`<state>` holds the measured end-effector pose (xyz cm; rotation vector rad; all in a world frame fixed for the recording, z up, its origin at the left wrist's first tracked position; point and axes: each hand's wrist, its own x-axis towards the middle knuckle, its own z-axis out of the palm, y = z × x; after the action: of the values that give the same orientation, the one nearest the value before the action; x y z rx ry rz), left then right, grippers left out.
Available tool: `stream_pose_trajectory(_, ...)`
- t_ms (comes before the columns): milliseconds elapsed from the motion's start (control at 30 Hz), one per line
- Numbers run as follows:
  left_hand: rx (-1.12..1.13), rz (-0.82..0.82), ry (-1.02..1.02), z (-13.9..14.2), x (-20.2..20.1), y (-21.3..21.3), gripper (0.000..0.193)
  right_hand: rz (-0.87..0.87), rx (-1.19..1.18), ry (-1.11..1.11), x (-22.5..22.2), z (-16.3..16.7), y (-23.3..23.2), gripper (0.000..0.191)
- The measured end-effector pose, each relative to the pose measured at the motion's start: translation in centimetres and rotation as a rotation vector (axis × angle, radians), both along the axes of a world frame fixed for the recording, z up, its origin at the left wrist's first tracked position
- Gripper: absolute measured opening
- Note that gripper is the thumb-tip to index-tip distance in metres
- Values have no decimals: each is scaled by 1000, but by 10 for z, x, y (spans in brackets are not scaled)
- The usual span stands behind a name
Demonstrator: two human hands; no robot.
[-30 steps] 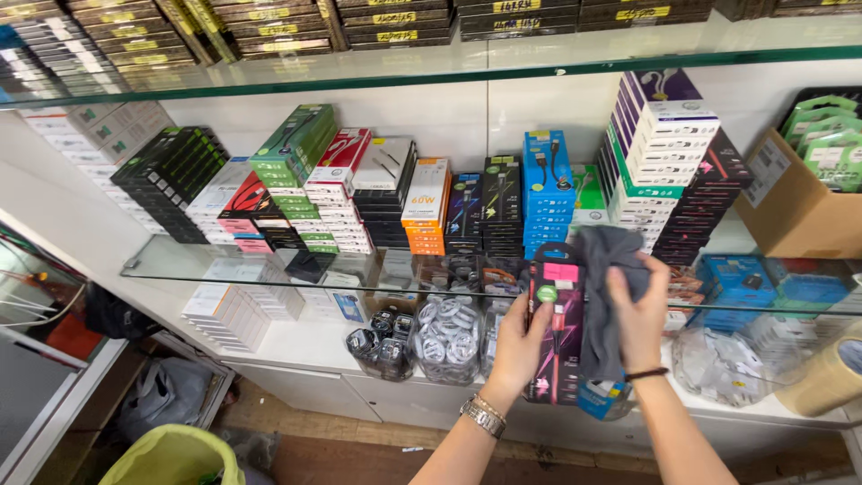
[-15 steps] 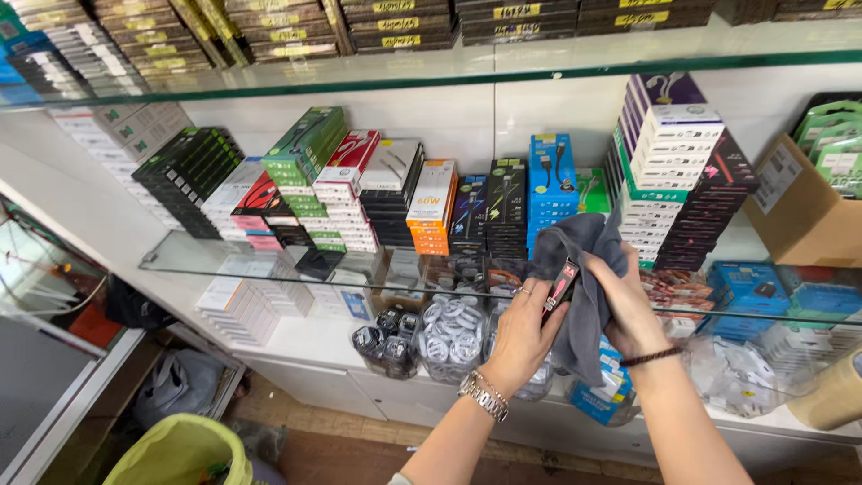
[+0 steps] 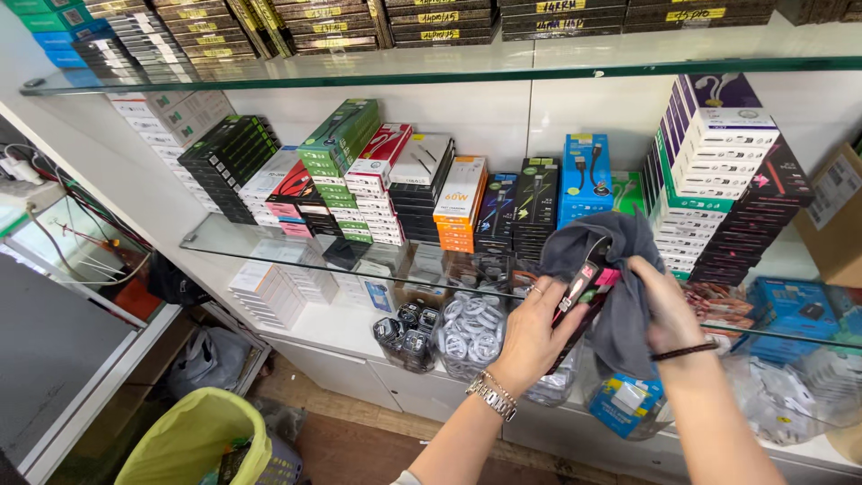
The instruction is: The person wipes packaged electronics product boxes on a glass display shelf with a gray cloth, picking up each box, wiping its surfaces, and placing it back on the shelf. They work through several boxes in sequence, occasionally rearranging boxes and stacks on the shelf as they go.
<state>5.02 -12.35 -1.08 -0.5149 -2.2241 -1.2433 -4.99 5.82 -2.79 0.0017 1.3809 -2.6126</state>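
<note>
Boxed item: a slim black retail box with a pink end (image 3: 588,286) sat at the centre of my view, in front of the glass shelf's edge and at about four o'clock from the orange box stack.
Left hand: my left hand (image 3: 530,337), with a metal wristwatch (image 3: 491,395) on its wrist, was closed around the box's lower half from eight o'clock, thumb across the front face.
Right hand: my right hand (image 3: 669,305) was wrapped in a soft dark grey cloth (image 3: 611,269) and pressed it against the box from three o'clock; a dark band (image 3: 684,352) circled that wrist.
Cloth: it draped over the top of the box and hung down past my right palm, covering the far side of the box.
Handling: I judged the box light and stiff, thin card with a glossy skin that could slip or dent at the corners; the long edges near its middle looked the safest hold.
Shelf behind: a clear glass shelf (image 3: 224,241) carried stacked cartons: green (image 3: 341,135) at eleven o'clock, orange (image 3: 460,202) at twelve, blue (image 3: 585,175) just above the cloth, a tall white-and-purple stack (image 3: 718,153) at one.
Below: clear bags of coiled white cables (image 3: 471,332) lay at eight o'clock, and a yellow-lined bin (image 3: 193,440) stood far off at the same bearing.
</note>
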Motion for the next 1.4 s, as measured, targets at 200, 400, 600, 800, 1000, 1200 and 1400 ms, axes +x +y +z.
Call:
stream_pose_trajectory(200, 313, 179, 167, 9, -40, 0, 25, -311, 174, 371, 50, -47, -57, 58)
stream_pose_trajectory(400, 685, 17, -246, -6, -56, -5, 43, -365, 793, 583, 35, -5, -47, 66)
stream_pose_trajectory(600, 1258, -198, -339, -5, -69, -5, 55, -365, 1068, 960, 82, -1, -69, 59)
stream_pose_trajectory(800, 1055, -61, -363, -20, -60, 20, 58, -341, 825, 637, 46, 8, -49, 70)
stream_pose_trajectory(1000, 1057, 102, -210, -18, -71, 32, 58, -278, 667, 554, 61, -46, -32, 66)
stream_pose_trajectory(1200, 1119, 12, -281, -10, -75, 49, 56, -812, 859, 473, 81, -73, 103, 52)
stream_pose_trajectory(1400, 785, -197, -288, -19, -57, 144, 49, -847, 1508, 504, 32, -9, 215, 65)
